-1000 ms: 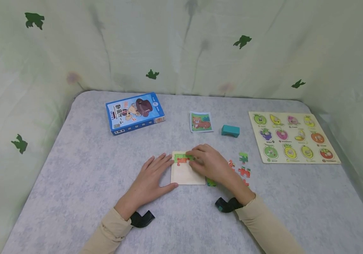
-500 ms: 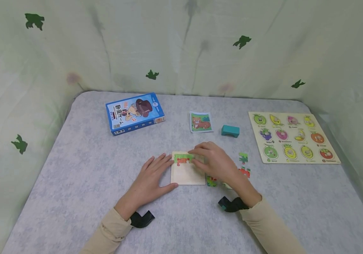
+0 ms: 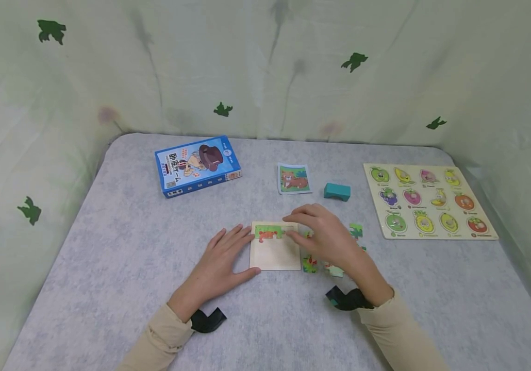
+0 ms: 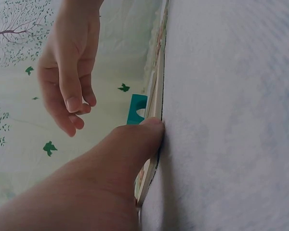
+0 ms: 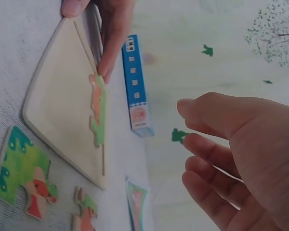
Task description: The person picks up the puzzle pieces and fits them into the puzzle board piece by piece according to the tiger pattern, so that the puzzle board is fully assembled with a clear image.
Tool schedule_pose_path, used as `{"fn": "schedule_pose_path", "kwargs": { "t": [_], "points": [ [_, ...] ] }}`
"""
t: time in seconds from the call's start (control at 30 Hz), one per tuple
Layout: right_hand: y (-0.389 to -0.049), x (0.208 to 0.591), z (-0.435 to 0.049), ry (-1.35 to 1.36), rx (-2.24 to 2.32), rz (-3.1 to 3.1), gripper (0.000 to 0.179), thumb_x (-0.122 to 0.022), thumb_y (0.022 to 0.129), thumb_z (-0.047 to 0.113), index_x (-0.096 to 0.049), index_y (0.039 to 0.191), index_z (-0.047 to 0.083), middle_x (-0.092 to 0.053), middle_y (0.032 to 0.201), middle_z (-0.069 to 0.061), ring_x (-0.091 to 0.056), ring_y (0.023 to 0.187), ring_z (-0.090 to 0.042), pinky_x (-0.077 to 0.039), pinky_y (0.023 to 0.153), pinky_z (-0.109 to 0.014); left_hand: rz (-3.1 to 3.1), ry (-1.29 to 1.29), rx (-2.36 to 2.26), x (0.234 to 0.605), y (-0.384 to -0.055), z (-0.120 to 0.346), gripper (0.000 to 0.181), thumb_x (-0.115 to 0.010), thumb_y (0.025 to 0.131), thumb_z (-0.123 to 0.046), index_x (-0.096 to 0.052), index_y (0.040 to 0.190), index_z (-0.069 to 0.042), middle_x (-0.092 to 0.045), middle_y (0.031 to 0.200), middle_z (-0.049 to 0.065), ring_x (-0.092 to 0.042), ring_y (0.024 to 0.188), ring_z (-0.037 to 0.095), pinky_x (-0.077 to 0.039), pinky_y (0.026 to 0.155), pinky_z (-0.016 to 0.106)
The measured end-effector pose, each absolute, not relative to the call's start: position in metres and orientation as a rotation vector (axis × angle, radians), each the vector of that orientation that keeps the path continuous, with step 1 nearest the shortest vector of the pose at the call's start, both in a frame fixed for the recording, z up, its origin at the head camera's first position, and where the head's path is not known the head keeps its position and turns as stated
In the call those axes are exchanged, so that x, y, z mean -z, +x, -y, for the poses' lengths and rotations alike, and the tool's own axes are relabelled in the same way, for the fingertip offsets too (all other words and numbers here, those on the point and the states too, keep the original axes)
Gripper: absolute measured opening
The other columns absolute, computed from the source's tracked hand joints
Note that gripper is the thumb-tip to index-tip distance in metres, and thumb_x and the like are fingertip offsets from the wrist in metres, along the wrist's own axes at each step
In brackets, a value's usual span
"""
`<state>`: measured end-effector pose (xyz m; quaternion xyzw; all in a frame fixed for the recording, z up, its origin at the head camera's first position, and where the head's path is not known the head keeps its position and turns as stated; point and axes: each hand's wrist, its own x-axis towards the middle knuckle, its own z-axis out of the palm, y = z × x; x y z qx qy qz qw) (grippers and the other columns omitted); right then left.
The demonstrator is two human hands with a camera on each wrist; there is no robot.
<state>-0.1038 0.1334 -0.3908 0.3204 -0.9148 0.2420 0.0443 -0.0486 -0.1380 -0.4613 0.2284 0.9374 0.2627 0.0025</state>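
Note:
A pale wooden puzzle tray (image 3: 272, 257) lies at the middle of the table, with joined green and orange puzzle pieces (image 3: 267, 233) along its far edge. My left hand (image 3: 221, 263) rests beside the tray, its fingertips and thumb at the left edge. Over the right edge hovers my right hand (image 3: 323, 234), fingers loosely bent; the right wrist view shows nothing between fingers and thumb. Loose jigsaw pieces lie right of the tray, among them a green and red one (image 5: 26, 171), a pale one (image 3: 335, 271) and a green one (image 3: 356, 230); the right hand partly hides others.
Beyond the tray lie a bear picture card (image 3: 294, 179) and a teal arch block (image 3: 337, 191). A blue game box (image 3: 198, 165) sits at the back left. At the right is a wooden fruit puzzle board (image 3: 416, 175). Fabric walls surround the table.
My right hand has drawn back to the right and lifted from the tray's pieces, uncovering more of the green row and some loose pieces. The left hand stays where it was.

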Motion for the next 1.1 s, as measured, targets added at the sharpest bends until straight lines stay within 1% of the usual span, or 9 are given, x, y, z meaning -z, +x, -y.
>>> {"fn": "schedule_pose_path", "kwargs": {
  "t": [0.5,0.83,0.97,1.1],
  "points": [
    [-0.103,0.382,-0.151,0.999,-0.774,2.703,0.031,-0.084,0.088,0.019,-0.078,0.118,0.011,-0.072,0.116,-0.006,-0.066,0.11,-0.024,-0.061,0.09,-0.04,-2.931,0.701,-0.835,0.463,-0.047,0.137,0.082,-0.08,0.087,-0.051,-0.052,0.151,-0.007,-0.042,0.163,0.009,-0.031,0.155,0.029,-0.018,0.128,0.056],
    [-0.103,0.376,-0.161,0.997,-0.779,2.742,0.033,-0.084,0.089,0.02,-0.077,0.12,0.012,-0.071,0.121,-0.005,-0.064,0.116,-0.024,-0.06,0.094,-0.042,-2.929,0.701,-0.832,0.463,-0.047,0.137,0.082,-0.079,0.088,-0.051,-0.051,0.152,-0.007,-0.042,0.163,0.008,-0.03,0.156,0.028,-0.017,0.128,0.056],
    [-0.105,0.375,-0.167,1.018,-0.789,2.735,0.034,-0.084,0.088,0.021,-0.076,0.121,0.013,-0.071,0.122,-0.004,-0.064,0.115,-0.023,-0.06,0.092,-0.04,-2.927,0.704,-0.836,0.463,-0.047,0.137,0.082,-0.079,0.088,-0.051,-0.051,0.152,-0.007,-0.042,0.163,0.008,-0.029,0.156,0.028,-0.017,0.128,0.056],
    [-0.108,0.374,-0.174,1.035,-0.811,2.721,0.036,-0.085,0.087,0.019,-0.076,0.12,0.012,-0.071,0.122,-0.005,-0.064,0.114,-0.023,-0.061,0.089,-0.04,-2.929,0.708,-0.834,0.463,-0.047,0.138,0.082,-0.079,0.088,-0.05,-0.051,0.152,-0.007,-0.042,0.163,0.008,-0.029,0.156,0.028,-0.017,0.128,0.056]
  ]
}}
